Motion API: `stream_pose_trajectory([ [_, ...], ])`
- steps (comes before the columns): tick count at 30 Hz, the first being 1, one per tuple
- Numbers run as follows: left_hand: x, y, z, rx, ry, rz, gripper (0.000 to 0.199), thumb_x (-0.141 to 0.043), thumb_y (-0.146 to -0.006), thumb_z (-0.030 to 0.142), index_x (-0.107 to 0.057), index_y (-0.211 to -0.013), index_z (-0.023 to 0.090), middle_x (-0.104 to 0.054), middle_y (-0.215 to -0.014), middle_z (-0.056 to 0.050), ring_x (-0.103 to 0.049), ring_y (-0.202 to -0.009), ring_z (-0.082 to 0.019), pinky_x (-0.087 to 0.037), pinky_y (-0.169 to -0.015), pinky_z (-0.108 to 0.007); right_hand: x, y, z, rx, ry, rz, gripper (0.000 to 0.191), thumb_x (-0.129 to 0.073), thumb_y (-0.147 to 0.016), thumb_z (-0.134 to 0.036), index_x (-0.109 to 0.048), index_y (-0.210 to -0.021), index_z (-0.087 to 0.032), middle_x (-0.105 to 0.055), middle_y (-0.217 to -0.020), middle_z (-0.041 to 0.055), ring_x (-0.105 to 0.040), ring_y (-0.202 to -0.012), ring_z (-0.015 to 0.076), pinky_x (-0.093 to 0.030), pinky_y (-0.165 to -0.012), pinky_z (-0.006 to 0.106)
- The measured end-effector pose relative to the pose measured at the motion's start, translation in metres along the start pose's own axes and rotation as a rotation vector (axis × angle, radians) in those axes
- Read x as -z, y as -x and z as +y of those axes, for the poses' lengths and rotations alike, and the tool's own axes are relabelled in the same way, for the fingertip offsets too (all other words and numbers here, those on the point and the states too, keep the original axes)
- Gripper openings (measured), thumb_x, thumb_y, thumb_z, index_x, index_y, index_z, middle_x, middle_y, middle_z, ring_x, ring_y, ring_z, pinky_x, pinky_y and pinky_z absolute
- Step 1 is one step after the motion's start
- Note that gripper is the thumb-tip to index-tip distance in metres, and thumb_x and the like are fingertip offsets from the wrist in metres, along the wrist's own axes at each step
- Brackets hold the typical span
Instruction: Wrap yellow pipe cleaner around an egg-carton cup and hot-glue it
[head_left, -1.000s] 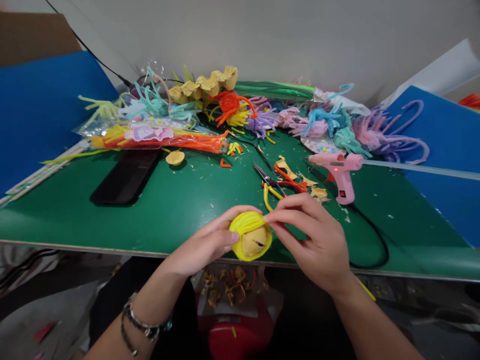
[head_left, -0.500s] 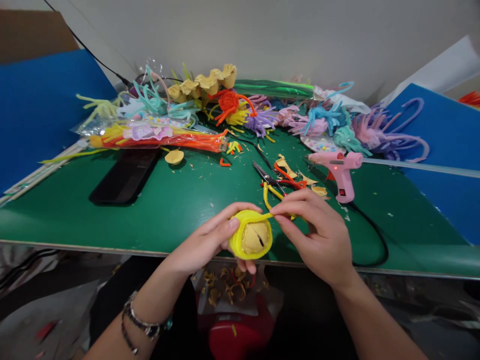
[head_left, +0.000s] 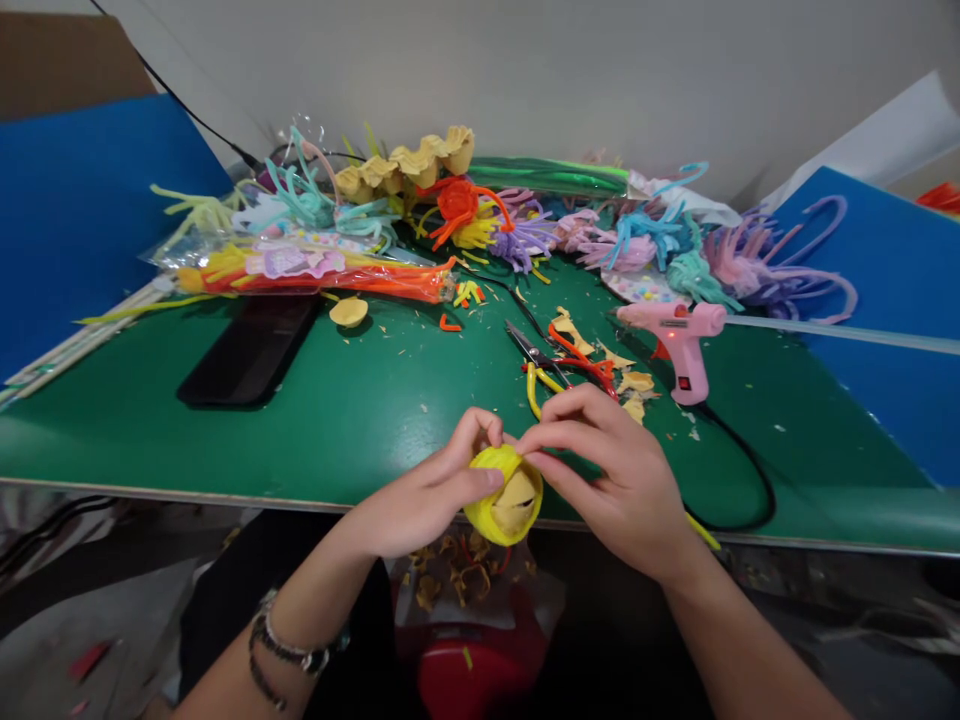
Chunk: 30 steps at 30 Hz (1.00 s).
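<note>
My left hand (head_left: 431,492) grips an egg-carton cup (head_left: 513,508) wound round with yellow pipe cleaner (head_left: 482,517), its thumb lying across the coils. A slit shows in the cup's tan face. With thumb and forefinger, my right hand (head_left: 611,478) pinches the yellow pipe cleaner against the upper right edge of the wrapped cup. A loose yellow tail (head_left: 703,531) sticks out beyond my right wrist. Just past my fingers, scissors (head_left: 534,352) lie on the green tabletop (head_left: 390,400), tangled among red and yellow pieces.
A pink glue gun (head_left: 686,335) with a lit red light stands to the right, its black cord curving to the table edge. On the left lies a black phone (head_left: 251,350). Pipe-cleaner bundles (head_left: 330,275) and an egg-carton strip (head_left: 409,165) line the back. Tan scraps (head_left: 636,382) lie near the scissors.
The wrapped cup has tilted and dropped slightly. My right hand has moved left and down, bringing the pipe cleaner against the cup. Left fingertips now show over its top.
</note>
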<state>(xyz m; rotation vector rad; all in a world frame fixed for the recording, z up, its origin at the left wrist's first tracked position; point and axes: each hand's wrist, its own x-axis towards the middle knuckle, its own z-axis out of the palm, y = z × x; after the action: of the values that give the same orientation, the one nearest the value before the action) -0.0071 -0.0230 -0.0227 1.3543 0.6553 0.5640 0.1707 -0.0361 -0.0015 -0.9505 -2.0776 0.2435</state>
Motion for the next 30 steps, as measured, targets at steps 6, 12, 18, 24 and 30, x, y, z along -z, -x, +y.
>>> stream_pose_trajectory([
  [6,-0.001,0.000,0.004,0.013,-0.018,-0.085,0.028,-0.042,-0.074,0.023,-0.032,-0.099,0.022,-0.036,-0.091,0.001,-0.036,-0.084,-0.015,-0.030,-0.072,-0.025,0.001,-0.001,-0.002,0.030,-0.031,-0.033,0.008,-0.056,-0.083,-0.013,-0.063,-0.081,-0.016,-0.053,-0.079,0.0004,-0.051,-0.073,0.0084,-0.044,-0.064,0.019],
  [12,-0.002,-0.001,0.005,0.040,-0.069,-0.060,0.030,-0.042,-0.070,0.019,-0.034,-0.098,0.021,-0.038,-0.092,0.001,-0.037,-0.086,-0.016,-0.032,-0.075,-0.026,-0.001,0.000,-0.002,0.025,-0.030,-0.031,0.007,-0.057,-0.082,-0.012,-0.063,-0.081,-0.015,-0.053,-0.079,0.0004,-0.051,-0.074,0.0078,-0.044,-0.066,0.018],
  [18,-0.002,-0.001,0.003,0.024,-0.055,-0.025,0.032,-0.040,-0.069,0.018,-0.037,-0.100,0.022,-0.040,-0.091,0.001,-0.038,-0.083,-0.016,-0.033,-0.074,-0.026,0.004,0.001,0.002,-0.005,-0.063,-0.057,0.012,-0.056,-0.081,-0.010,-0.061,-0.089,-0.018,-0.057,-0.083,0.0007,-0.055,-0.076,0.0085,-0.046,-0.067,0.019],
  [24,0.001,-0.001,0.000,0.021,0.021,0.047,0.033,-0.041,-0.066,0.021,-0.040,-0.099,0.022,-0.042,-0.093,0.000,-0.039,-0.084,-0.016,-0.032,-0.075,-0.027,0.009,0.001,0.006,0.021,0.007,-0.006,0.010,-0.057,-0.079,-0.010,-0.061,-0.082,-0.019,-0.061,-0.079,0.0013,-0.058,-0.074,0.0102,-0.048,-0.068,0.022],
  [30,0.005,-0.003,-0.007,-0.008,0.074,0.026,0.033,-0.041,-0.068,0.022,-0.039,-0.101,0.024,-0.042,-0.094,0.001,-0.041,-0.085,-0.016,-0.031,-0.075,-0.026,0.007,0.001,0.007,0.058,0.005,-0.002,0.009,-0.057,-0.079,-0.009,-0.062,-0.080,-0.017,-0.062,-0.078,0.0019,-0.059,-0.072,0.0090,-0.048,-0.065,0.019],
])
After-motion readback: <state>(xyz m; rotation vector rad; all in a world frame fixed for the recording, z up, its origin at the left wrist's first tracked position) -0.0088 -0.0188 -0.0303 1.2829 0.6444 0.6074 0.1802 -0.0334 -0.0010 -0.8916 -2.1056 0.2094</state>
